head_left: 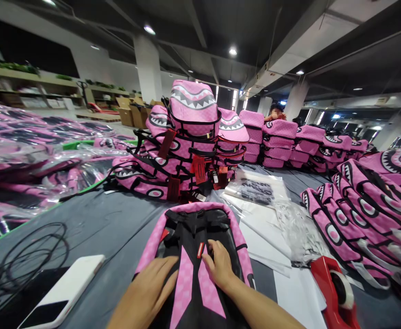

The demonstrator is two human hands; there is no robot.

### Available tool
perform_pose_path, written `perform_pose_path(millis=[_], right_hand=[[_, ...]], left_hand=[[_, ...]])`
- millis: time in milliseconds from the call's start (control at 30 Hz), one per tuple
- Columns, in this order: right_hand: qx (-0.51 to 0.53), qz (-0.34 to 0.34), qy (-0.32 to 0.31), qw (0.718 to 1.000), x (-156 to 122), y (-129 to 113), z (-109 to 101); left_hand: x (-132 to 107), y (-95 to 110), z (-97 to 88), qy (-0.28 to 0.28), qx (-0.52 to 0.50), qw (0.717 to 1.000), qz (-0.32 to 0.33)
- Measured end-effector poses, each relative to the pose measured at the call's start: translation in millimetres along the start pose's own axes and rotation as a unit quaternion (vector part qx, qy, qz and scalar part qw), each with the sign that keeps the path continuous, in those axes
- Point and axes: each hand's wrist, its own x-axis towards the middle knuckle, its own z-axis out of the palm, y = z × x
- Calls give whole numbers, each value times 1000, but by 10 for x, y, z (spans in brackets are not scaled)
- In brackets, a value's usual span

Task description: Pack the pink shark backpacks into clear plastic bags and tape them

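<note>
Backpack (190, 224) lies lengthwise, top pointing away.

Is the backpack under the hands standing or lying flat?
Lying flat, back up: the backpack shows black panel and pink straps, left hand and right hand on it.

Backpack (193, 256) at near edge of table (111, 228), centre. Left hand (149, 292) and right hand (221, 267) on it, side by side. Phone (66, 292) and cables (25, 260) toward near left corner. Tape dispenser (330, 292) toward near right corner. Plastic bags (272, 219) right of backpack. Pile (187, 146) behind it, mid-table. Row (358, 214) along right edge, wrapped packs (22, 151) along left edge, stacks (282, 141) at far edge.
</note>
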Motion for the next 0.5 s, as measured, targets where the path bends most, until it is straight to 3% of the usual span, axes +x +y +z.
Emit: perform_pose_path(millis=[67,133,233,300,400,500], right_hand=[[98,-14,10,995,-2,-51,-91],[173,-15,17,985,-22,-71,-137],[232,19,6,972,-22,-38,-135],[248,46,-6,968,75,-15,-141],[239,88,-13,967,435,-64,-198],[245,170,-99,949,909,-190,-251]], left_hand=[[688,130,240,-29,-120,985,-123],[1299,145,507,-30,-155,972,-176],[1854,22,809,-30,-233,947,-218],[1958,-85,917,-33,-299,923,-241],[1874,-214,965,-29,-390,881,-266],[1764,-292,935,-16,-462,839,-289]])
